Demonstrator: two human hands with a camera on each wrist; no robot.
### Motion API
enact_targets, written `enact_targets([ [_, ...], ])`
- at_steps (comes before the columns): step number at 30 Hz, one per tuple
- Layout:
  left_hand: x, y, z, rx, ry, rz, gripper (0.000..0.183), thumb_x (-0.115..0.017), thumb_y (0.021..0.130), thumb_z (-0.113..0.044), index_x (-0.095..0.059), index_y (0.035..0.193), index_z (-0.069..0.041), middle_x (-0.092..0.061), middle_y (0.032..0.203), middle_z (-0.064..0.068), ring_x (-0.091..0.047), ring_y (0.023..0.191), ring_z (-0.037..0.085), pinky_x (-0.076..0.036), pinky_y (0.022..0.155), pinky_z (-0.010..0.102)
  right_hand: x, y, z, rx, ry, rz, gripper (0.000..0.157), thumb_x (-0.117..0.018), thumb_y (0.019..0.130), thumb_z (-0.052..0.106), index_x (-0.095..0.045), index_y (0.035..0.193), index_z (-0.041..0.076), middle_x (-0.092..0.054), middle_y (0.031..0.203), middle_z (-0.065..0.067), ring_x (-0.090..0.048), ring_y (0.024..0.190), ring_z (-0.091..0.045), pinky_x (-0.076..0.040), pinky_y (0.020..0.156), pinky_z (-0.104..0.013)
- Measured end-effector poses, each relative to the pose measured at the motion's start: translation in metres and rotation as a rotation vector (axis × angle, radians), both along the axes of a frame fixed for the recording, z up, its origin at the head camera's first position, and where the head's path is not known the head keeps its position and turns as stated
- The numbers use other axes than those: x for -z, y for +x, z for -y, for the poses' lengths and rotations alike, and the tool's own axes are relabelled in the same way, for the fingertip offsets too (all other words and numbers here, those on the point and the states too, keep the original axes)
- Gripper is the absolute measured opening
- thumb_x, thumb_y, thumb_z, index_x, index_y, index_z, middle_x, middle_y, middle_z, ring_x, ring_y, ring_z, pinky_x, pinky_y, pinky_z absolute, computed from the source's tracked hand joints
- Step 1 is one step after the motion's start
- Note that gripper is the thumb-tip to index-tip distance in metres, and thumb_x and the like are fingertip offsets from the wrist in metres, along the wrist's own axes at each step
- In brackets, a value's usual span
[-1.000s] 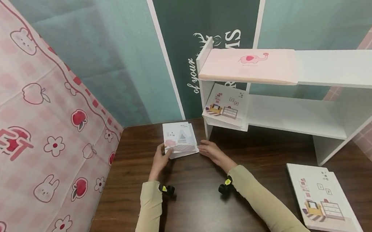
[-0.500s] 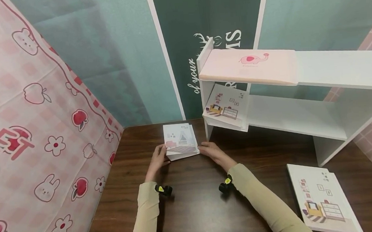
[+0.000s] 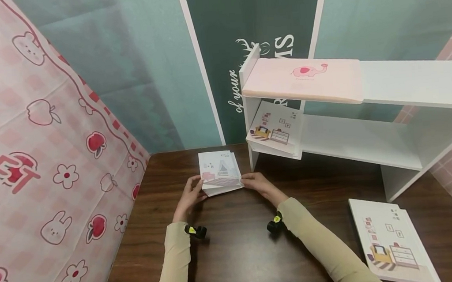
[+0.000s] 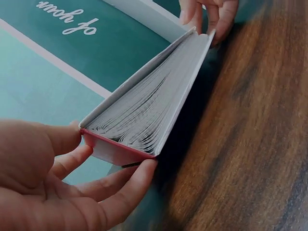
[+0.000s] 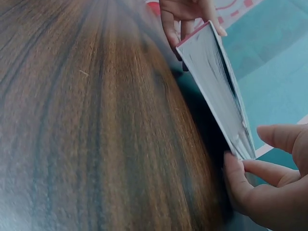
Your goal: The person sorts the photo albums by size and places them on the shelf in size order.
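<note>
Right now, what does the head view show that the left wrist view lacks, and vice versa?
Only the head view: the pink elephant-print item, pink checked sheet and illustrated white book at far right.
Only the left wrist view: individual fanned white pages and a red-edged spine.
Both: the thick white hardcover book, left hand and right hand touching it, dark brown wooden table.

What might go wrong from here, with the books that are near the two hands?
The right hand touches the thin end of the held book with its fingers, but its thumb looks clear, so that end might slip.
The pages are fanned with gaps, and the left hand pinches the spine; a careless squeeze might crease them.
Another book on the lower shelf seems to jut past its front edge, so a bump might drop it.
</note>
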State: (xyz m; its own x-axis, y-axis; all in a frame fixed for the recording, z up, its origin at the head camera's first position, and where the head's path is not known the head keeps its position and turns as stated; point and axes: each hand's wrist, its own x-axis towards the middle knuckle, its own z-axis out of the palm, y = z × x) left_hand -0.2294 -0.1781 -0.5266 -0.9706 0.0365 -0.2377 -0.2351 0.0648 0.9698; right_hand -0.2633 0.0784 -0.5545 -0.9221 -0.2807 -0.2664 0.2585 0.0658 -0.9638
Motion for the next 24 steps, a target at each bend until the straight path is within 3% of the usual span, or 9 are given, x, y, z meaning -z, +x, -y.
enact_targets([
  [5,-0.001,-0.001,0.002,0.011,0.032,0.037,0.043,-0.047,0.098,-0.027,-0.032,0.135,-0.009,-0.043,0.114,0.017,-0.060,0.078,0.021,-0.054,0.077,0.040,0.001,-0.002,-0.001,0.013,0.000,0.026,0.041,-0.063,0.087,0.009,-0.053,0.119,-0.014,-0.056,0.119,-0.024,-0.059,0.087,-0.010,-0.050,0.084,-0.025],
  [10,-0.010,0.002,0.002,0.053,0.080,0.079,0.048,-0.045,0.098,-0.027,-0.028,0.139,-0.009,-0.040,0.119,0.018,-0.057,0.090,0.029,-0.049,0.085,0.051,-0.004,-0.001,-0.003,0.002,0.013,0.004,0.043,-0.065,0.086,0.011,-0.054,0.118,-0.015,-0.058,0.116,-0.023,-0.059,0.087,-0.010,-0.050,0.086,-0.029],
  [13,-0.009,0.002,0.002,0.052,0.104,0.089,0.050,-0.045,0.098,-0.027,-0.026,0.140,-0.009,-0.040,0.120,0.021,-0.057,0.091,0.030,-0.048,0.086,0.052,-0.003,-0.001,-0.002,0.001,-0.004,-0.003,0.043,-0.066,0.085,0.010,-0.054,0.117,-0.015,-0.060,0.112,-0.022,-0.059,0.085,-0.009,-0.051,0.086,-0.029],
  [15,-0.003,0.000,0.004,0.037,0.130,0.098,0.052,-0.048,0.097,-0.029,-0.027,0.141,-0.009,-0.041,0.122,0.021,-0.058,0.089,0.028,-0.050,0.085,0.050,0.000,-0.002,-0.003,0.008,0.005,-0.005,0.043,-0.067,0.083,0.011,-0.055,0.117,-0.014,-0.061,0.111,-0.020,-0.059,0.084,-0.009,-0.051,0.083,-0.027],
  [24,-0.002,0.002,0.005,0.095,0.186,0.123,0.061,-0.050,0.097,-0.027,-0.027,0.138,0.012,-0.043,0.124,0.027,-0.059,0.099,0.031,-0.047,0.091,0.048,0.003,-0.003,-0.007,-0.011,0.070,-0.033,0.045,-0.071,0.080,0.013,-0.057,0.117,-0.010,-0.061,0.113,-0.020,-0.059,0.082,-0.010,-0.051,0.076,-0.023],
])
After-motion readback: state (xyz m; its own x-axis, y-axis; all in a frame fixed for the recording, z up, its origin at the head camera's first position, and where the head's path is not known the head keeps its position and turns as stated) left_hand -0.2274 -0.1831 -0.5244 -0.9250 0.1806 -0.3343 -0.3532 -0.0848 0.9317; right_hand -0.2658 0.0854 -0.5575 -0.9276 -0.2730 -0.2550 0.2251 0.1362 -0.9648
